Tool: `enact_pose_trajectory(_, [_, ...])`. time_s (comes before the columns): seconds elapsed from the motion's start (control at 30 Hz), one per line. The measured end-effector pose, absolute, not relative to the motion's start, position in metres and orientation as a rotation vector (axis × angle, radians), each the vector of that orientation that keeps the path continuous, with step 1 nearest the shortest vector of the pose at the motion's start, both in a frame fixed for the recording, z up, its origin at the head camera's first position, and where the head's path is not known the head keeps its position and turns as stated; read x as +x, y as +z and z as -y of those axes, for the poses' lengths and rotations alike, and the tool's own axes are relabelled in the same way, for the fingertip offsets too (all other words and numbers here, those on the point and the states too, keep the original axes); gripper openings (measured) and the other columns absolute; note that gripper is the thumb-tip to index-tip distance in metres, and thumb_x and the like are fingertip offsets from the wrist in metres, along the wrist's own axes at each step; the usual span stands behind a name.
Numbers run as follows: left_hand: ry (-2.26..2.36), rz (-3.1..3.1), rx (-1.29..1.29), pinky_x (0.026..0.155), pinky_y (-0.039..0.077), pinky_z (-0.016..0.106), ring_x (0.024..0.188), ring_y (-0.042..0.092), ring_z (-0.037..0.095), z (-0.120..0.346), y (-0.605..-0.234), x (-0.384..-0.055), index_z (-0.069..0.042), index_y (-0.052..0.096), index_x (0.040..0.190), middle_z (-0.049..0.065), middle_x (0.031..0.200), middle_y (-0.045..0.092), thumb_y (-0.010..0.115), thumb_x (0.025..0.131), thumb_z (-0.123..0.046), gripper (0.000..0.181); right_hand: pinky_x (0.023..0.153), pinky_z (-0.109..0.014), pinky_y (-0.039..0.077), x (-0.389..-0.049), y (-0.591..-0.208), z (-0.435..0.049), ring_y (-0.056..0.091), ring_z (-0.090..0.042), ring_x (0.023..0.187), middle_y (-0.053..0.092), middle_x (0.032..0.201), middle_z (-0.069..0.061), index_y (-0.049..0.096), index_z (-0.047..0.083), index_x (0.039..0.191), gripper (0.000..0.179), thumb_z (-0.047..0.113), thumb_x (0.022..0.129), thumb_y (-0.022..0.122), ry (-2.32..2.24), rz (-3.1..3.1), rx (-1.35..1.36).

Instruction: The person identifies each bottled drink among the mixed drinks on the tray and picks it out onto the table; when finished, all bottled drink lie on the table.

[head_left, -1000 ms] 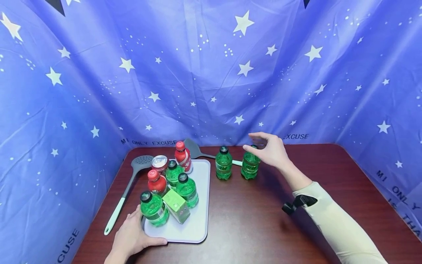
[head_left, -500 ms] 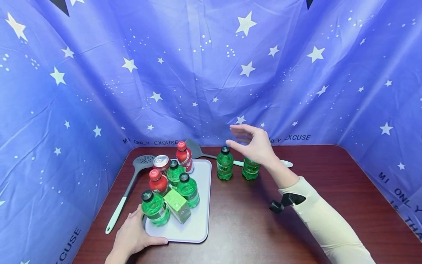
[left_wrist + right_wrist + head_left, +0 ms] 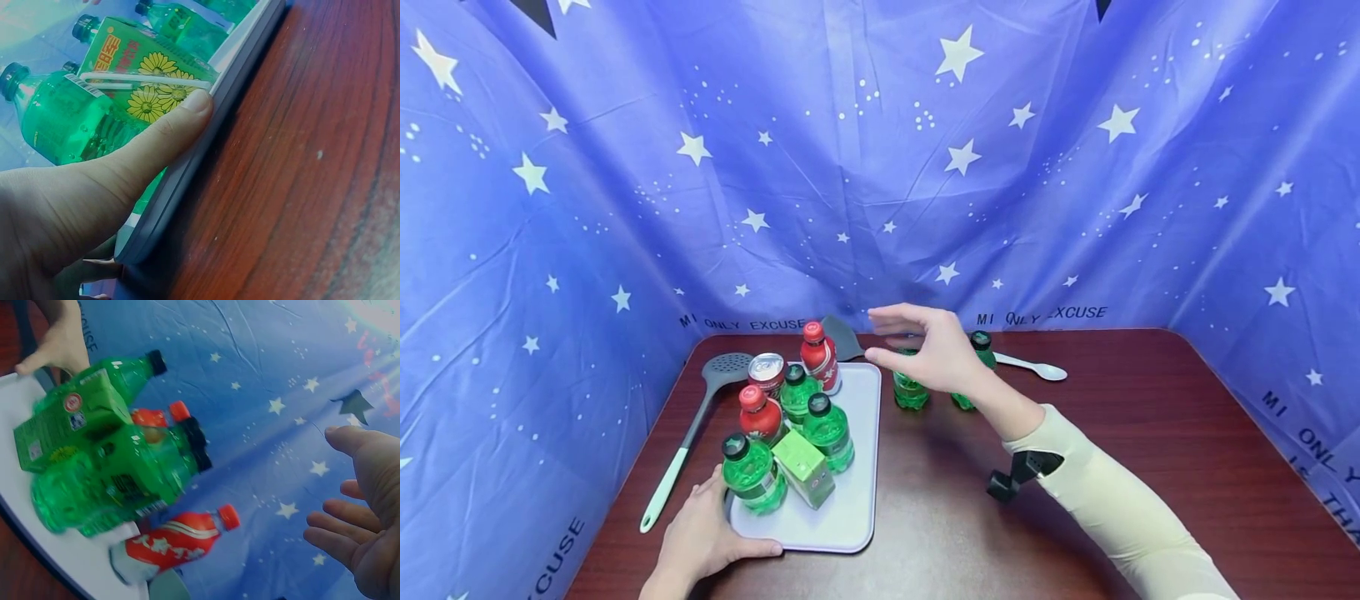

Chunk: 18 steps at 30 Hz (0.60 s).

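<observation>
My left hand (image 3: 700, 533) grips the near left corner of a pale tray (image 3: 857, 508), its thumb along the rim in the left wrist view. On the tray stand several green bottles (image 3: 829, 433), red-capped bottles (image 3: 820, 358), a can (image 3: 767, 373) and a green drink carton (image 3: 805, 467) with a straw (image 3: 150, 79) on its side. My right hand (image 3: 936, 346) hovers with fingers spread and holds nothing. From the head view it partly covers a green bottle (image 3: 912, 393) on the table; another green bottle (image 3: 982, 346) stands behind the wrist.
A slotted turner (image 3: 688, 433) lies left of the tray. Behind the tray is a grey spatula head (image 3: 842, 337). A white spoon (image 3: 1048, 372) lies at the back right of the brown table (image 3: 1120, 433). Starry blue cloth (image 3: 880, 167) encloses the table.
My right hand has moved left, from the right-hand green bottle past the other one towards the tray, its fingers staying spread. The left hand and the tray stay put.
</observation>
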<state>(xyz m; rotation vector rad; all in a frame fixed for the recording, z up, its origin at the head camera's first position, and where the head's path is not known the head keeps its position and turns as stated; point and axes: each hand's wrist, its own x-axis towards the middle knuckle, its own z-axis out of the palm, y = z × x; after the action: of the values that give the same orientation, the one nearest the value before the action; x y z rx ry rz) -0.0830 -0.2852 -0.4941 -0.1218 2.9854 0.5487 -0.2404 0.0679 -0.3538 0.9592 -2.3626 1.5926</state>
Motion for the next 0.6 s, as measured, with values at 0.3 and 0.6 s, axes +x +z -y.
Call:
enact_pose_trajectory(0.3, [0.553,-2.98,-0.132,0.101,0.049,0.078,0.136,0.048,0.068,0.285,-0.495,-0.083,0.0,0.043,0.158,0.039,0.156,0.047,0.089,0.044,-0.088,0.151,0.097,-0.039,0.064,-0.23,-0.371,-0.044,0.078,-0.021,0.116,0.08,0.125,-0.005,0.073,0.013,0.135,0.052,0.02,0.087,0.09,1.581,2.387,1.127])
enact_pose_trajectory(0.6, [0.548,-2.984,-0.129,0.1,0.049,0.079,0.136,0.048,0.069,0.286,-0.497,-0.084,-0.001,0.043,0.158,0.039,0.156,0.047,0.089,0.044,-0.088,0.151,0.096,-0.036,0.064,-0.224,-0.386,-0.03,0.076,-0.017,0.119,0.078,0.129,-0.003,0.072,0.016,0.137,0.054,0.022,0.087,0.09,1.602,2.481,1.151])
